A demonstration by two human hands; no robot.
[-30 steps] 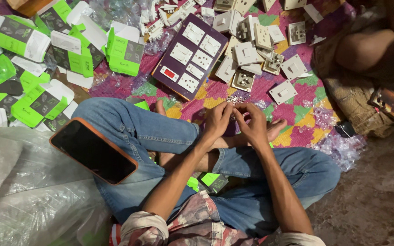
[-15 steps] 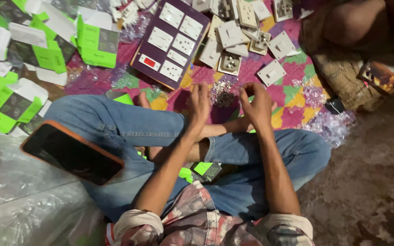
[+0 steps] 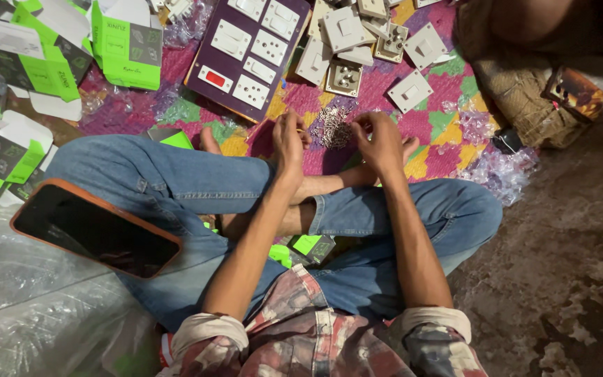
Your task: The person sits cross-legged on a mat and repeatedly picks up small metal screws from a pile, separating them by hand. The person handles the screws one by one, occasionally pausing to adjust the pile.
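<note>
Head camera, looking straight down: a person sits cross-legged in blue jeans on a patchwork mat [image 3: 448, 87], both forearms stretched forward toward twelve o'clock over the crossed shins. The left hand [image 3: 287, 143] is held edge-up, wrist straight, fingers curled narrow with the tips at the left edge of a small heap of metal screws [image 3: 329, 127]; whether anything is pinched between them cannot be told. The right hand [image 3: 380, 139] arches over the heap's right side, knuckles up, fingers bent close together, its grip likewise unclear. The screws lie on the mat between the two hands, just beyond the bare feet. At twelve o'clock from the hands sits a dark purple switch board [image 3: 249, 52] with white switches and one red one; loose white switch plates [image 3: 378, 42] lie scattered at one o'clock. Green and white cartons [image 3: 127, 45] spread at ten o'clock. A phone in an orange case [image 3: 92, 227] rests on the left thigh at eight o'clock.
</note>
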